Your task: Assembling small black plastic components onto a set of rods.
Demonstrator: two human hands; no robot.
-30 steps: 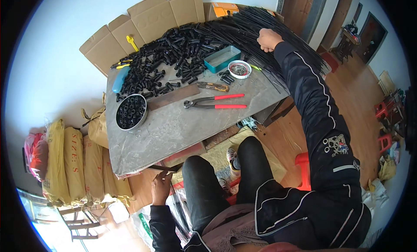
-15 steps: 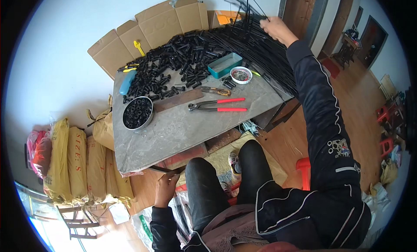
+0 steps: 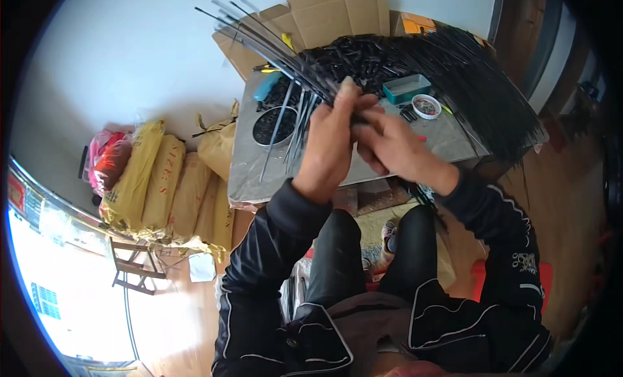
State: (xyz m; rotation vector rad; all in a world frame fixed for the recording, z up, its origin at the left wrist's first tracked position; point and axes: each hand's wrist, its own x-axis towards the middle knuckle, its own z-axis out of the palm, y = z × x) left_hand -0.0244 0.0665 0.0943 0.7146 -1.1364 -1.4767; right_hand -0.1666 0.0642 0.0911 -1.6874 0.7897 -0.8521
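- Head view: left hand (image 3: 326, 145) closed around one bundle of long, thin black rods (image 3: 316, 81), angled toward ten o'clock above the grey, stone-look counter (image 3: 246, 182).
- Right hand (image 3: 403, 148) curled at its three o'clock; whether it grips rods cannot be told.
- Risk: a slack grip could let stray rods, hanging toward seven o'clock, slip or catch the round metal bowl (image 3: 259, 141).
- Count: two hands; one bundle, rods uncountable; one metal bowl; one teal rectangular box (image 3: 415, 96); one small, round white dish (image 3: 428, 116).

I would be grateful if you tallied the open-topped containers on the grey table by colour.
Silver-grey round bowl: 1
White round bowl: 1
Teal rectangular box: 1
Total: 3
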